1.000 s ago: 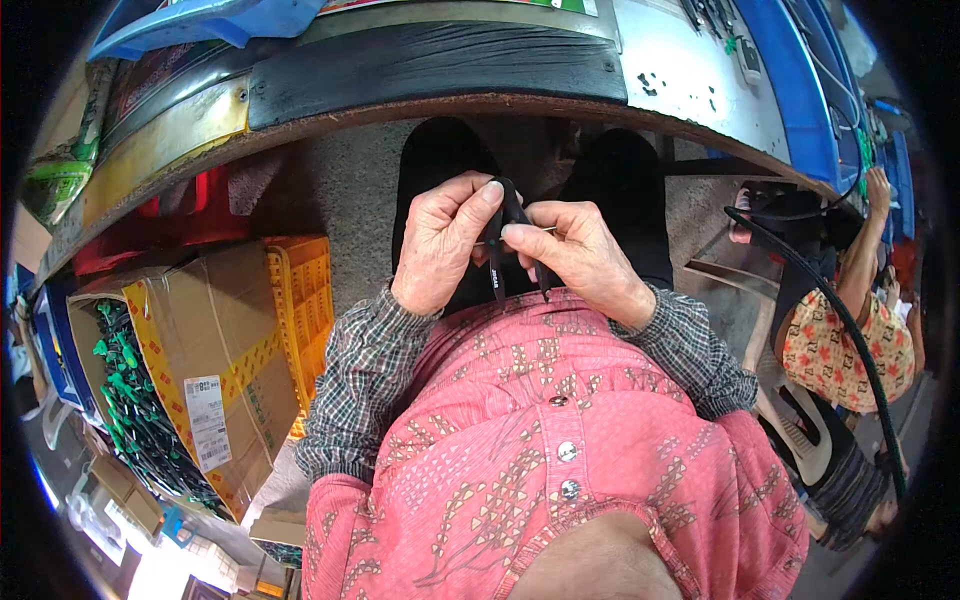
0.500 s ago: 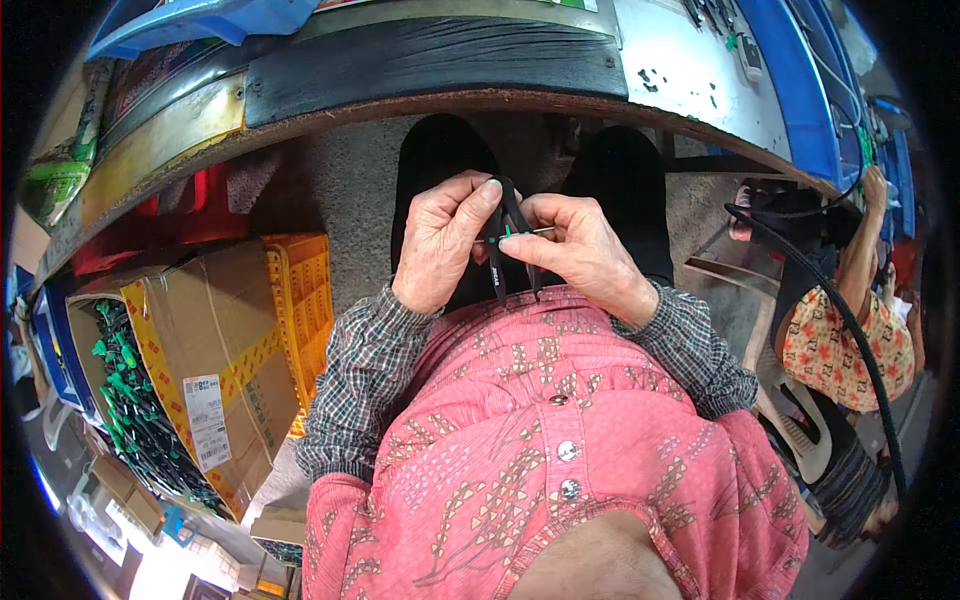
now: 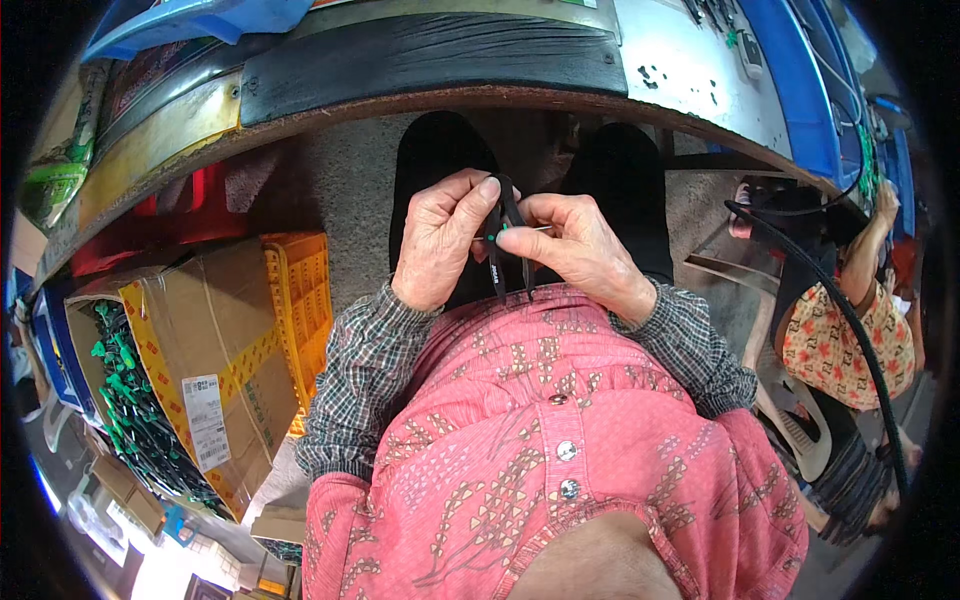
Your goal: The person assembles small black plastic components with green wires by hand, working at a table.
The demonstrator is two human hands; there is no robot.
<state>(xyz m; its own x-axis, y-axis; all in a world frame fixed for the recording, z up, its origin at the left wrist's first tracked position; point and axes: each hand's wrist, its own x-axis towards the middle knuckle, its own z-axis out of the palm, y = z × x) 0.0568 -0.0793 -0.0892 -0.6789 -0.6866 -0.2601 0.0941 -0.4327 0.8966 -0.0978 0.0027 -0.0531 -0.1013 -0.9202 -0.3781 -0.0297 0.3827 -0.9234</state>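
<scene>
In front of my lap, my left hand (image 3: 439, 243) pinches the top of a folded black strap (image 3: 497, 276) between thumb and fingers. Two dark ends of the strap hang down toward the pink shirt, one with small white printing. My right hand (image 3: 583, 250) is closed at the strap's right side, its thumb pressed near a small green piece (image 3: 506, 227). A thin metal rod (image 3: 545, 229) pokes out beside the right thumb; most of it is hidden by the fingers. How rod, green piece and strap join cannot be made out.
A curved dark-edged workbench (image 3: 430, 65) spans the front. At left, an open cardboard box (image 3: 225, 350) holds many black-and-green pieces, beside an orange crate (image 3: 300, 310). A black cable (image 3: 845, 310) hangs at right, near another person's arm (image 3: 862, 255). A blue tray (image 3: 805, 100) stands on the bench.
My right thumb has shifted slightly left over the green piece, covering more of it. The strap's right end hangs a little differently. The other person's arm at right has moved.
</scene>
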